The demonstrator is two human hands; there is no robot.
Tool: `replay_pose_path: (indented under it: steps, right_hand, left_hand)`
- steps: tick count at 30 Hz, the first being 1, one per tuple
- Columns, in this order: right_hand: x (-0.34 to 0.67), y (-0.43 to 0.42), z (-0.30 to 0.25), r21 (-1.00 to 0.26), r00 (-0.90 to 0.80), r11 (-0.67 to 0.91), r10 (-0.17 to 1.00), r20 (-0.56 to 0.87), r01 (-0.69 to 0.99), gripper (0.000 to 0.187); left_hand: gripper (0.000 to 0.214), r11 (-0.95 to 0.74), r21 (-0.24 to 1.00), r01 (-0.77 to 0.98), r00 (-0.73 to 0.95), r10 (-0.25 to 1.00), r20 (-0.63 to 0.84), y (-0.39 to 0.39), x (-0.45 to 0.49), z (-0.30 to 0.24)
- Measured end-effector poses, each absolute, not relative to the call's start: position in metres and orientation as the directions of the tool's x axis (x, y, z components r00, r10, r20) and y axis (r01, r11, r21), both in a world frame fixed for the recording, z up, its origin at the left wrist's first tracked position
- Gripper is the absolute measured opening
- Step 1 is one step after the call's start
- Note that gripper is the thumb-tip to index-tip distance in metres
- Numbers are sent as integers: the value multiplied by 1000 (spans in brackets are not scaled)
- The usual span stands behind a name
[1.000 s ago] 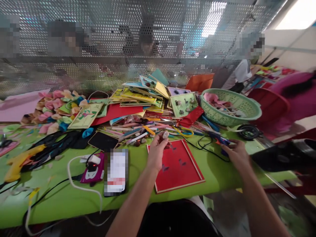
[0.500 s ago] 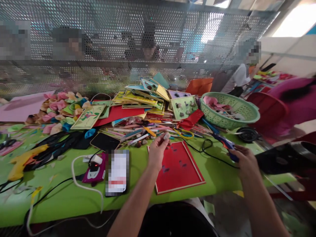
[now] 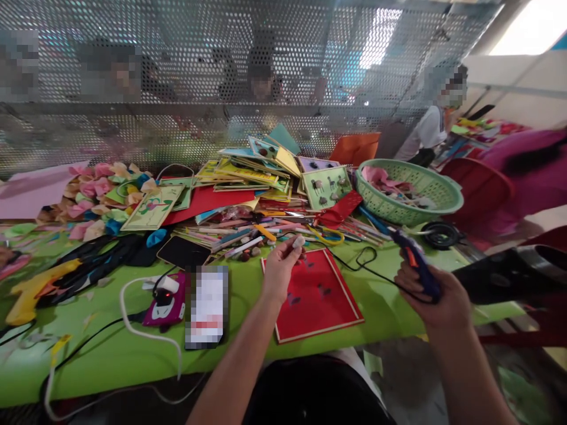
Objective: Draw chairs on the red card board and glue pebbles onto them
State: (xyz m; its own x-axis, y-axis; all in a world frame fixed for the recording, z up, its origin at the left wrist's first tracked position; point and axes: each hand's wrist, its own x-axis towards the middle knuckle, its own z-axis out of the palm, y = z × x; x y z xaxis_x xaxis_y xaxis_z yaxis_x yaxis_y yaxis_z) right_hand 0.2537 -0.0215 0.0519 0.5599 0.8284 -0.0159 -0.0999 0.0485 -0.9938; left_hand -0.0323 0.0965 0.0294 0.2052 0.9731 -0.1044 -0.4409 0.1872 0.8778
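Between the thumb and fingers of my left hand (image 3: 280, 268) is a small whitish pebble (image 3: 299, 241), held over the far left edge of a red board (image 3: 316, 307). The board lies flat, has pale wooden strips along its edges, and carries several small dark shapes. To the right, my right hand (image 3: 438, 292) is wrapped round the handle of a blue glue gun (image 3: 416, 265), raised off the table with its nozzle pointing up and left. A black cord trails from it across the green table.
Behind the board lie sticks, pens and pebbles (image 3: 244, 255), with stacked craft boards (image 3: 248, 172) beyond. A green basket (image 3: 410, 189) stands at back right. Left are a phone (image 3: 206, 307), a purple power socket (image 3: 165, 310) and a yellow glue gun (image 3: 42, 287). People sit behind the perforated screen.
My right hand has lifted the glue gun and closed fully round its handle, turning it more upright. My left hand still pinches the pebble near the same spot.
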Motion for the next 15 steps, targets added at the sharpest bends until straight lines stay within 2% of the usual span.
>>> replay_pose_path:
  steps: [4, 7, 11, 15]
  right_hand:
    - [242, -24, 59, -943, 406, 31, 907, -113, -332, 27]
    - [239, -26, 63, -918, 381, 10, 912, -155, -397, 24]
    - [234, -24, 65, -936, 336, -102, 916, -220, -336, 32]
    - [225, -15, 67, -975, 336, -136, 923, -188, -174, 40]
  left_hand:
    - [54, 184, 876, -445, 229, 970, -87, 95, -32, 30]
    - [54, 179, 877, -446, 247, 966, -71, 94, -30, 30]
    - [52, 172, 877, -448, 261, 964, -55, 93, -27, 30]
    - [50, 174, 877, -447, 272, 961, -52, 92, -26, 30]
